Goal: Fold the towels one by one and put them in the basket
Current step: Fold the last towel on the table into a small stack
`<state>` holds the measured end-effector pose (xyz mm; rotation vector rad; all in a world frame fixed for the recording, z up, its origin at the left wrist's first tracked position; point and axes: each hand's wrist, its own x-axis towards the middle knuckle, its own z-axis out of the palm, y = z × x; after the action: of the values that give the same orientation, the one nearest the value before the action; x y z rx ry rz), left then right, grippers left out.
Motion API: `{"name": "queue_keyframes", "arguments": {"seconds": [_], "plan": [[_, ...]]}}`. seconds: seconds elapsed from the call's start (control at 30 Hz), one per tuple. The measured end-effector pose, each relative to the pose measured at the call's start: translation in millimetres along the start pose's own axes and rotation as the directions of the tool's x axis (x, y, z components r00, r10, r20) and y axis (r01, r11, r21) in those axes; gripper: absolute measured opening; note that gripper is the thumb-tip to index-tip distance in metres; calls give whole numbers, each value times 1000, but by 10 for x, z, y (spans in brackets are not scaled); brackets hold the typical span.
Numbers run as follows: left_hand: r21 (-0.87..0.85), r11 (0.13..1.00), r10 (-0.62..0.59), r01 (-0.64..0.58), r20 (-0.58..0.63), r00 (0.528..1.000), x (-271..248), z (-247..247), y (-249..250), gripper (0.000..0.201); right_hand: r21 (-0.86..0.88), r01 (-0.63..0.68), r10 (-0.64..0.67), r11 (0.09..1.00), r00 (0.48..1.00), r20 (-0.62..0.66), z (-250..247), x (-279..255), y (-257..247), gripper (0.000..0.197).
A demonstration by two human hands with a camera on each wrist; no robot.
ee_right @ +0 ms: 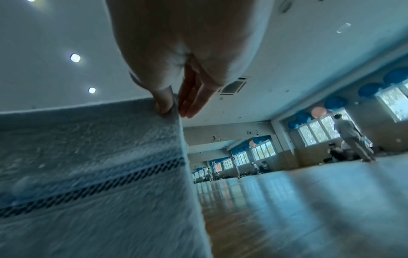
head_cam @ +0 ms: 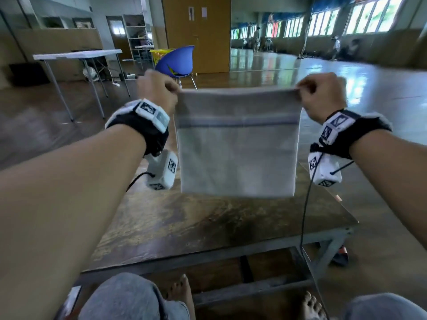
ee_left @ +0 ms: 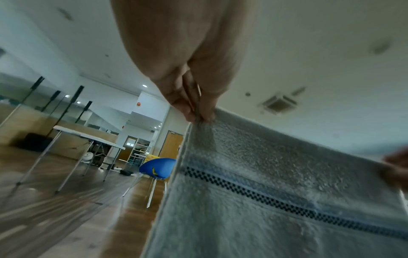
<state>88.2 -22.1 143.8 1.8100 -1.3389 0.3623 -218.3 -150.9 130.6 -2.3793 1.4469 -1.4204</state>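
A grey towel (head_cam: pixel 238 153) with a dark checkered stripe hangs flat in the air above a low wooden table (head_cam: pixel 208 225). My left hand (head_cam: pixel 159 91) pinches its top left corner and my right hand (head_cam: pixel 318 93) pinches its top right corner. The left wrist view shows thumb and fingers of my left hand (ee_left: pixel 198 115) closed on the towel (ee_left: pixel 264 200) corner. In the right wrist view my right hand (ee_right: pixel 170 108) pinches the towel (ee_right: pixel 88 174) edge, the other fingers straight. A yellow basket (head_cam: pixel 159 55) stands far back behind a blue chair (head_cam: pixel 178 62).
A white folding table (head_cam: pixel 76 55) stands at the back left. My knees and bare feet are under the near table edge (head_cam: pixel 208 257). Several people are far off on the right by the windows (ee_right: pixel 351 139). Wide wooden floor surrounds the table.
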Motion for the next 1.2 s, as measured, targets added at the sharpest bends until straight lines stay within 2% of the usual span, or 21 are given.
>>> {"name": "queue_keyframes", "arguments": {"seconds": [0.07,0.13,0.23,0.27,0.3,0.33,0.37,0.43,0.5,0.57,0.6,0.63,0.67,0.7,0.73,0.83,0.87,0.93,1.03,1.13,1.2], "plan": [[-93,996,4,-14,-110,994,48,-176,100,27,67,37,-29,997,993,-115,-135,61,-64,27],[-118,991,55,-68,-110,992,-11,-317,89,23,116,83,-68,990,989,-129,-252,26,-52,25],[-113,991,80,-68,101,992,-276,-400,-96,16,212,105,-121,972,991,64,-351,-226,129,17],[-120,992,61,-35,221,973,-396,-386,-181,16,228,86,-128,970,976,177,-354,-352,220,14],[-132,991,46,2,355,934,-511,-358,-270,14,239,56,-128,969,946,298,-341,-486,326,13],[-135,990,38,33,493,869,-624,-317,-356,12,237,29,-128,971,900,416,-311,-619,433,12],[-120,991,34,53,625,780,-738,-258,-435,14,229,0,-125,973,838,531,-258,-757,537,11],[-52,995,-3,82,832,554,-931,-92,-592,21,180,-59,-95,982,667,739,-106,-1020,710,15],[50,990,-91,129,938,334,-1098,114,-737,17,119,-136,-43,984,463,886,74,-1258,853,8],[172,969,-201,179,967,156,-1222,308,-872,12,76,-216,0,974,330,944,249,-1407,987,22],[216,956,-239,200,966,99,-1260,392,-928,10,69,-261,15,963,309,951,323,-1448,1038,23],[240,946,-260,219,963,68,-1272,471,-982,10,80,-291,18,953,319,948,380,-1466,1083,19],[248,937,-270,246,961,59,-1271,546,-1025,10,98,-295,15,950,356,934,438,-1470,1122,13],[246,929,-277,277,958,79,-1258,627,-1063,11,114,-287,18,951,418,908,511,-1466,1169,11],[232,925,-281,301,951,131,-1241,710,-1095,12,119,-264,27,957,489,872,594,-1463,1206,10],[187,939,-299,290,862,409,-1131,1017,-1190,6,111,-229,79,967,682,727,900,-1446,1263,7],[185,941,-309,284,813,494,-1127,1057,-1186,7,98,-216,93,972,727,681,964,-1448,1237,9],[193,944,-321,268,731,603,-1134,1223,-1217,9,37,-218,146,975,762,631,1153,-1399,1239,9],[222,953,-303,207,670,678,-1218,1436,-1232,3,-32,-233,205,972,772,601,1392,-1314,1272,10],[206,958,-287,200,641,712,-1276,1542,-1274,5,-69,-227,221,971,762,609,1532,-1314,1298,10],[211,959,-283,191,640,714,-1281,1576,-1300,8,-77,-230,225,970,736,638,1579,-1350,1317,10]]}}
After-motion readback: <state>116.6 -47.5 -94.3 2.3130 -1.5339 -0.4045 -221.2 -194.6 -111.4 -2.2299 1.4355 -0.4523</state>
